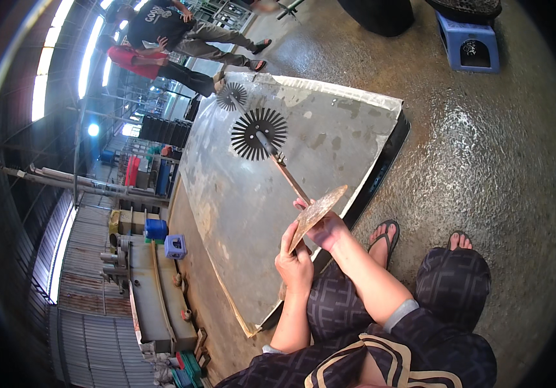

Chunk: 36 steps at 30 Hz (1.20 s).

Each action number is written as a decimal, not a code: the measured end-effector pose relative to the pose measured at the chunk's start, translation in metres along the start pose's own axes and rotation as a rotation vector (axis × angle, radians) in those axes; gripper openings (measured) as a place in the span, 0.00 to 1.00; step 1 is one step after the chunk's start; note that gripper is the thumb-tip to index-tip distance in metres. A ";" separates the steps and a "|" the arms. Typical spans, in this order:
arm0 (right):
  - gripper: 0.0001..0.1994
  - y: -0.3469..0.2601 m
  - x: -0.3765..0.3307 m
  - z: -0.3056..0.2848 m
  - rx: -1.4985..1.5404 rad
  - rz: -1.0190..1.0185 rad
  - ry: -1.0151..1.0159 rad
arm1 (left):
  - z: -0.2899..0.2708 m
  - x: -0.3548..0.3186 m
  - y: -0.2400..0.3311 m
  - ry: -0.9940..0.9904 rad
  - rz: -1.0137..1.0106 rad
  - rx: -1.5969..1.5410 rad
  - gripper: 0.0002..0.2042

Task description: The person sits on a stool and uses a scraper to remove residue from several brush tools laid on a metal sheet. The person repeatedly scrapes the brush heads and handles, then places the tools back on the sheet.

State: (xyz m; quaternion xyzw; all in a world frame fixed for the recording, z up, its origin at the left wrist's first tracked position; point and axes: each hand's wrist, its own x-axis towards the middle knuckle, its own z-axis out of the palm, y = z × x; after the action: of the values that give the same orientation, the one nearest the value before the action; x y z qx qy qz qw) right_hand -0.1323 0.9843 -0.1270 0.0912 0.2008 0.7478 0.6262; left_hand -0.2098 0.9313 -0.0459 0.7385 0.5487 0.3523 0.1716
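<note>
Gripping a thin brown disc [320, 211] at its lower edge, the left hand [293, 265] has its fingers curled closed on the rim, as I read it through the head view. The right hand [326, 231] lies at the disc's underside, its fingers partly hidden; I cannot tell how far they are open, nor whether they hold the disc or the rod [289, 180] beyond it. The disc is tilted and seen nearly edge-on, above the near part of a low grey platform [320, 152]. The rod extends from behind it toward a black slotted wheel [247, 132], with a second slotted wheel [231, 97] farther along; whether disc and rod are joined is hidden from me. I judge the chief hazard to be a slip at the left hand, since a narrow rim gives the fingers little to press against. Should the right hand be the only other support, the disc could then twist or drop onto the platform. If the rod turns or shifts, fingers behind the disc could be pinched, and the slender spokes of the wheels could bend on striking the platform. Footing is a further risk: the floor [462, 145] looks wet, and open sandals [391, 240] offer little protection from a falling part.
</note>
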 end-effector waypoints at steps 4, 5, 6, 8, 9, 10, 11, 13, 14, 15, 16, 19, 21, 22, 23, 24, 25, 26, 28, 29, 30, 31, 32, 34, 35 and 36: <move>0.13 0.005 -0.003 0.001 0.001 0.022 -0.028 | -0.004 -0.002 -0.003 -0.021 -0.003 -0.002 0.13; 0.14 0.004 0.004 -0.009 0.013 0.022 -0.142 | -0.003 -0.004 -0.002 -0.031 0.032 -0.009 0.13; 0.15 0.002 0.010 -0.019 0.023 0.022 -0.256 | -0.001 -0.005 -0.001 -0.041 0.066 -0.017 0.13; 0.15 0.000 0.009 -0.011 -0.053 0.029 -0.132 | -0.001 -0.004 -0.004 -0.069 -0.012 -0.013 0.13; 0.15 0.000 0.007 -0.012 -0.078 0.030 -0.137 | -0.001 -0.005 -0.012 -0.082 -0.009 0.008 0.12; 0.16 0.001 0.005 -0.010 -0.102 0.033 -0.143 | -0.002 -0.006 -0.015 -0.095 -0.007 0.030 0.12; 0.12 0.001 0.004 -0.007 -0.092 0.019 -0.089 | -0.002 -0.006 -0.015 -0.115 -0.073 0.007 0.12; 0.12 0.001 0.001 -0.001 -0.100 -0.013 -0.075 | -0.002 -0.005 -0.007 -0.096 -0.008 -0.012 0.12; 0.12 0.002 -0.001 0.002 -0.104 -0.028 -0.067 | -0.002 -0.004 -0.005 -0.085 0.023 -0.022 0.12; 0.13 0.005 -0.001 0.006 -0.161 -0.125 -0.057 | 0.001 -0.003 -0.005 -0.081 0.018 -0.023 0.12; 0.13 0.002 -0.002 0.005 -0.138 -0.077 -0.064 | 0.003 -0.001 -0.005 -0.074 0.014 -0.022 0.13; 0.14 -0.006 -0.002 0.001 -0.112 0.015 -0.054 | 0.002 -0.002 -0.010 -0.099 0.027 0.095 0.13; 0.13 -0.005 0.003 0.003 -0.017 -0.032 -0.059 | 0.000 -0.001 -0.010 -0.085 0.042 0.083 0.13; 0.13 -0.002 0.003 0.004 0.032 -0.053 -0.053 | 0.001 0.000 -0.010 -0.079 0.047 0.093 0.13; 0.13 -0.002 -0.001 0.008 0.018 -0.114 -0.033 | 0.003 0.001 -0.010 -0.072 0.053 0.102 0.12; 0.13 -0.004 -0.002 0.004 -0.015 -0.074 -0.047 | 0.004 0.002 -0.011 -0.065 0.058 0.111 0.12; 0.13 -0.008 -0.003 0.000 -0.049 -0.034 -0.069 | 0.004 -0.001 -0.015 -0.093 0.070 0.142 0.12; 0.13 -0.010 -0.002 -0.004 -0.083 0.006 -0.091 | 0.003 -0.001 -0.016 -0.100 0.062 0.156 0.12; 0.13 -0.009 0.002 -0.009 -0.047 -0.005 -0.115 | 0.001 -0.002 -0.013 -0.123 0.041 0.184 0.13; 0.13 -0.009 0.006 -0.010 -0.039 -0.036 -0.089 | 0.002 -0.002 -0.008 -0.101 0.036 0.108 0.13; 0.12 -0.008 0.009 -0.011 -0.031 -0.068 -0.063 | 0.005 -0.001 -0.001 -0.079 0.029 0.031 0.13; 0.12 -0.007 -0.002 0.006 0.037 -0.059 -0.019 | 0.004 0.001 0.004 -0.049 0.025 -0.044 0.13; 0.12 -0.007 0.002 -0.002 0.022 -0.031 -0.086 | 0.004 0.000 -0.001 -0.065 0.018 -0.039 0.13; 0.12 -0.009 0.008 -0.016 -0.007 0.023 -0.219 | 0.004 -0.001 -0.013 -0.100 0.005 -0.029 0.13; 0.12 -0.011 0.007 -0.014 -0.105 -0.019 -0.085 | 0.004 -0.002 -0.012 -0.095 -0.003 -0.056 0.13; 0.12 -0.009 0.007 -0.013 -0.092 -0.029 -0.062 | 0.004 -0.004 -0.009 -0.090 -0.012 -0.083 0.13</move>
State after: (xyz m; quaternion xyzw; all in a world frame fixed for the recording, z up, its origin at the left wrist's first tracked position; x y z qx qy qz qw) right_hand -0.1310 0.9900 -0.1435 0.0826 0.1482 0.7440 0.6463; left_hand -0.2141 0.9317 -0.0558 0.7425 0.5297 0.3402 0.2288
